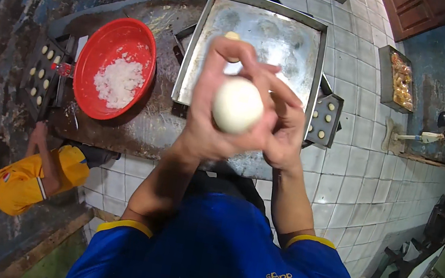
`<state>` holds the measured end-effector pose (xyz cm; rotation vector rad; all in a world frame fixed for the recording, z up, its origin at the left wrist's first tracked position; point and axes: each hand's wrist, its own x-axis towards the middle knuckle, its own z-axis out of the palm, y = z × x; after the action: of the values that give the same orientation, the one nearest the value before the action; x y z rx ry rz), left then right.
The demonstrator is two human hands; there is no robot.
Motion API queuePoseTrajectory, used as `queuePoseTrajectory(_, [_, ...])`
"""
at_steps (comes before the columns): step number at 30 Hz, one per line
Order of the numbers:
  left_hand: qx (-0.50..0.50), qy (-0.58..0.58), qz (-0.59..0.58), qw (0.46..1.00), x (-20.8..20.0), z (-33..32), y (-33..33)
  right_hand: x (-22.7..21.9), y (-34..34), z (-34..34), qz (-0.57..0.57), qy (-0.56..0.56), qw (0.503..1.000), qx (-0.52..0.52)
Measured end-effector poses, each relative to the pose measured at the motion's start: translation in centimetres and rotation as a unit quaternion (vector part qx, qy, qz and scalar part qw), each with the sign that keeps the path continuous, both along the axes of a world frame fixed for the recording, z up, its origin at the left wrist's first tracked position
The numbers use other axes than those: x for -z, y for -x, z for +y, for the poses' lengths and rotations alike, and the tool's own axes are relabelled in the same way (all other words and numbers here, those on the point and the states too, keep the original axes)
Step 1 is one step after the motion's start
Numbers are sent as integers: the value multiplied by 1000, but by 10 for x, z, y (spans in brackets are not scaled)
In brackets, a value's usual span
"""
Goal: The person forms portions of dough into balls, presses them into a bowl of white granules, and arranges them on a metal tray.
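Your left hand [204, 106] cups a smooth, off-white dough ball [238, 106], fingers curled round its far side. Your right hand [286, 129] meets it from the right; fingers of both hands overlap beyond the ball, and blur there means you cannot tell how tightly the right one grips. Ball position: raised above the near part of a square, high-rimmed metal baking tray [296, 39], midway between your forearms. A small pale-yellow round [232, 36] shows just past your left fingers.

Left of the tray, on the worn worktable [146, 134]: a red plastic basin [87, 56] containing a crumbly white mass [119, 83]. A red-capped bottle [65, 70] lies just beside the basin's left wall. Farther left, a dark tray [39, 62] bears pale dough rounds; a similar dark tray [320, 123] is partly visible to the right of your hands. Near left, a co-worker in a yellow shirt [27, 185] has both hands close to the left-hand dark tray.
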<state>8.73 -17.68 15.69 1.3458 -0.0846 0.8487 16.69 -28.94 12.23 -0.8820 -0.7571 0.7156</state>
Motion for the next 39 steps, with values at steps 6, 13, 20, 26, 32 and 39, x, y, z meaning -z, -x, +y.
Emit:
queuePoseTrajectory(6, [32, 73, 22, 997, 34, 1, -18, 2, -49, -11, -143, 142, 977, -71])
queuePoseTrajectory(13, [-9, -68, 233, 970, 134, 8, -77, 4, -104, -26, -157, 284, 946, 6])
queuePoseTrajectory(20, [17, -122, 319, 940, 187, 21, -143, 99, -176, -6, -172, 369, 913, 31])
queuePoseTrajectory(26, [-50, -179, 413, 892, 212, 69, -119, 195, -249, 23, -337, 440, 831, 44])
queuePoseTrajectory(32, [-66, -128, 472, 870, 215, 80, -35, 256, -232, 33, -725, 359, 585, 56])
queuePoseTrajectory(39, [-53, -144, 425, 892, 246, 57, -13, 280, -249, 46, -573, 449, 685, -23])
